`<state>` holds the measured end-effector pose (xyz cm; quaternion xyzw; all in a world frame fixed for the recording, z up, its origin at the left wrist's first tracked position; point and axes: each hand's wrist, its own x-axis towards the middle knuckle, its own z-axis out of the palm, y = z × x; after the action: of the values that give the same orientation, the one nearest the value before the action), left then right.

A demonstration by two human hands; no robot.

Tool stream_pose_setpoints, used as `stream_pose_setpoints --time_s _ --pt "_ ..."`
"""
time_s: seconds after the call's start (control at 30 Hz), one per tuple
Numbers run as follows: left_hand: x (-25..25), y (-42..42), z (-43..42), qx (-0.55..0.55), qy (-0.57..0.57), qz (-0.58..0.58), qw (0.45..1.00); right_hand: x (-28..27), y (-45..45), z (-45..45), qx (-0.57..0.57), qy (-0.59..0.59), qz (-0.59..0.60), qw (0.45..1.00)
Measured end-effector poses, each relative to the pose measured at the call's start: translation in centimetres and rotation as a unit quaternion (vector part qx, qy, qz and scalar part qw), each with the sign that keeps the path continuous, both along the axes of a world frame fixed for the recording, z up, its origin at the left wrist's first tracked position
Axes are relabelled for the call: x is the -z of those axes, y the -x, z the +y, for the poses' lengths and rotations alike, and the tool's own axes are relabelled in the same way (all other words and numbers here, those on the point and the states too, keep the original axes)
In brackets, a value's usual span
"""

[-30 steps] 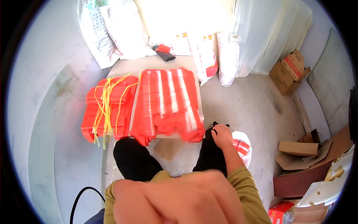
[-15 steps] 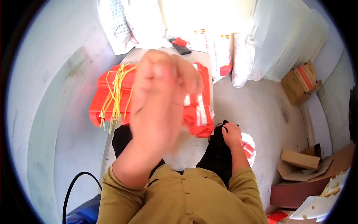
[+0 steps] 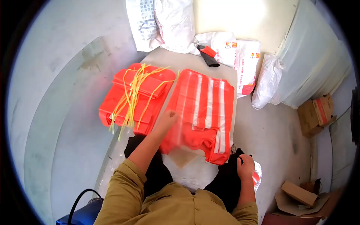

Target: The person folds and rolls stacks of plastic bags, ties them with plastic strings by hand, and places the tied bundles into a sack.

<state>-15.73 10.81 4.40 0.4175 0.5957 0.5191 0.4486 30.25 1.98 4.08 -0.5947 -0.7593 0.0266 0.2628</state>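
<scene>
Orange-red vests with silvery white stripes point(image 3: 202, 99) lie folded in a stack on the low table in front of me. My left hand point(image 3: 167, 122) is over the stack's near left edge, its fingers bent together. A faint translucent blur shows beside those fingers, and what they pinch, if anything, cannot be made out. Left of the stack is a pile of plain orange-red folded cloth point(image 3: 129, 103), with loose yellow strings point(image 3: 133, 90) draped across it. My right hand point(image 3: 245, 166) rests on my right knee, loosely bent, with nothing visible in it.
White printed sacks point(image 3: 174, 26) stand behind the table, and a dark grey and red item point(image 3: 209, 56) lies at its back edge. Cardboard boxes point(image 3: 311, 116) are on the right. A blue object with a black loop handle point(image 3: 84, 212) is at lower left.
My left hand has dropped from high in front of the camera, now low by the vests' left edge. The view has shifted, uncovering more of the stack. My right hand stays at the knee.
</scene>
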Motion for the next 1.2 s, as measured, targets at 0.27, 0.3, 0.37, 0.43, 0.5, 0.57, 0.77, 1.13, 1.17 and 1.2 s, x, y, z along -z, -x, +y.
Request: stream_pose_setpoints --time_s 0.27,0.3,0.37,0.43,0.5,0.57,0.77,1.13,1.17,1.2 --pt "0.6 -2.3 2.8 0.105 -0.129 0.235 0.958 -0.7 0.8 0.3 0.018 0.02 -0.002 1.0" --pt "1.1 -2.0 3.1 0.135 -0.137 0.286 0.939 -0.8 1.1 0.3 0.017 0.021 -0.004 1.0" --pt "2.0 -1.4 3.7 0.191 -0.156 0.382 0.891 -1.1 1.6 0.5 0.012 -0.012 0.014 1.0" --pt "1.1 -2.2 3.5 0.215 -0.139 0.435 0.863 -1.2 2.5 0.7 0.002 -0.037 0.026 0.999" --pt "-0.3 -2.7 3.3 0.23 -0.126 0.47 0.843 -1.5 3.6 1.2 -0.014 -0.057 0.031 0.998" --pt "-0.7 -2.5 2.9 0.24 -0.109 0.488 0.832 -2.6 7.5 2.2 -0.061 -0.043 0.044 0.996" --pt "-1.4 -1.6 2.8 0.22 -0.093 0.501 0.832 -1.8 17.4 9.7 -0.186 -0.056 -0.062 0.979" --pt "0.8 -4.8 4.3 0.182 -0.175 0.421 0.871 -1.7 19.8 14.3 -0.049 0.131 0.026 0.99" --pt "1.0 -5.2 4.5 0.17 -0.175 0.433 0.868 -1.4 19.9 14.5 -0.066 0.103 0.031 0.992" --pt "1.0 -5.7 4.6 0.179 -0.157 0.434 0.869 -0.8 20.2 14.7 -0.084 0.076 0.035 0.993"
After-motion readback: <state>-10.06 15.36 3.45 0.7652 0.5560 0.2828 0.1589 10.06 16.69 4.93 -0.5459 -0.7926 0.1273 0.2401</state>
